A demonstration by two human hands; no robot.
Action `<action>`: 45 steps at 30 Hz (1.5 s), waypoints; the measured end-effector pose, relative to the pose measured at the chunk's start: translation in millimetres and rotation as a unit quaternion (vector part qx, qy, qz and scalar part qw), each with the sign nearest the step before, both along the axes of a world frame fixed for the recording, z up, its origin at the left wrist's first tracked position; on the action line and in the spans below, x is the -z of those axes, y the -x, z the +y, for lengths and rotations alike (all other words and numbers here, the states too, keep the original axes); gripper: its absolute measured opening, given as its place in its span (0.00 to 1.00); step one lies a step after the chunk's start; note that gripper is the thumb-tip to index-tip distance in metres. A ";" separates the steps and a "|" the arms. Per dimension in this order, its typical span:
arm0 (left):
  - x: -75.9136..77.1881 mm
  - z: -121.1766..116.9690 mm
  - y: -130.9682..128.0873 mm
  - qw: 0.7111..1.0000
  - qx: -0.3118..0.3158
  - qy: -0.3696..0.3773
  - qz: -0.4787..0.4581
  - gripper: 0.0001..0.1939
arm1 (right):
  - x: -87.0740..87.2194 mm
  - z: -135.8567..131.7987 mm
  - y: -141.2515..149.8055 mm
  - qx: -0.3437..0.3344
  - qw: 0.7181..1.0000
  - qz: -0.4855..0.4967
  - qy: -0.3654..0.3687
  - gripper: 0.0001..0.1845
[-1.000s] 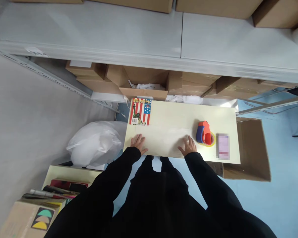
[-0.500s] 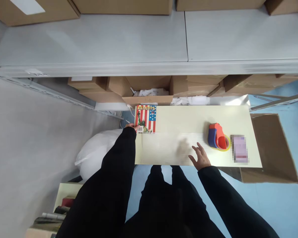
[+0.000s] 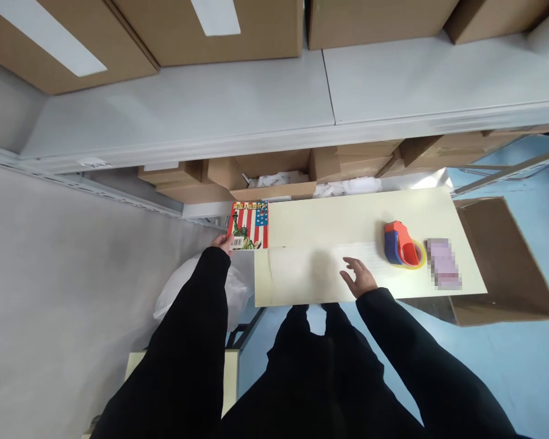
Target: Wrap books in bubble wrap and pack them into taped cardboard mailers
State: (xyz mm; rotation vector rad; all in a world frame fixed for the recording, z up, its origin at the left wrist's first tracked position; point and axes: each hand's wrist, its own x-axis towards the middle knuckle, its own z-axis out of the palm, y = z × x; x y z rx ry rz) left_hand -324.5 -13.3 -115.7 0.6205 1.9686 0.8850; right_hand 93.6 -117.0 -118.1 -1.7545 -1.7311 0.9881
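Observation:
My left hand [image 3: 223,242] grips the lower left corner of a book [image 3: 249,225] with a red-and-white striped, starry cover and a green statue on it. The book reaches out past the left end of the cream table [image 3: 320,219]. Over the table's front part, my right hand [image 3: 359,276] hovers with fingers apart and nothing in them, its shadow falling to the left. A translucent white sheet [image 3: 297,268] lies flat along the front of the table. To the right of that hand sits a red and blue tape dispenser [image 3: 400,245] with a yellow-edged roll.
A blurred-out lilac item [image 3: 443,263] lies at the table's right end. Beyond stands an open cardboard box [image 3: 507,262]. A grey shelf [image 3: 187,103] with cartons [image 3: 233,36] runs along the back. A white bag [image 3: 238,289] rests on the floor at left.
My left hand has moved the book leftward, partly off the table's end. My right hand has shifted slightly left and stays empty. The view has tilted and turned a little.

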 end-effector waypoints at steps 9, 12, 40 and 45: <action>-76.0 -39.8 -34.0 0.968 0.019 -0.119 -0.219 0.17 | -80.6 49.5 98.1 0.018 0.881 0.415 0.225 0.31; -80.3 -60.1 -75.7 0.960 0.049 -0.129 -0.242 0.20 | -92.4 49.1 105.1 0.016 0.861 0.455 0.226 0.30; 47.2 -86.8 -157.1 0.674 0.624 0.135 0.371 0.45 | 12.6 -26.9 -110.5 0.137 0.892 0.325 0.282 0.31; 43.7 -62.2 -127.8 0.679 0.624 0.150 0.356 0.47 | 25.7 5.5 -83.9 0.125 0.880 0.335 0.313 0.32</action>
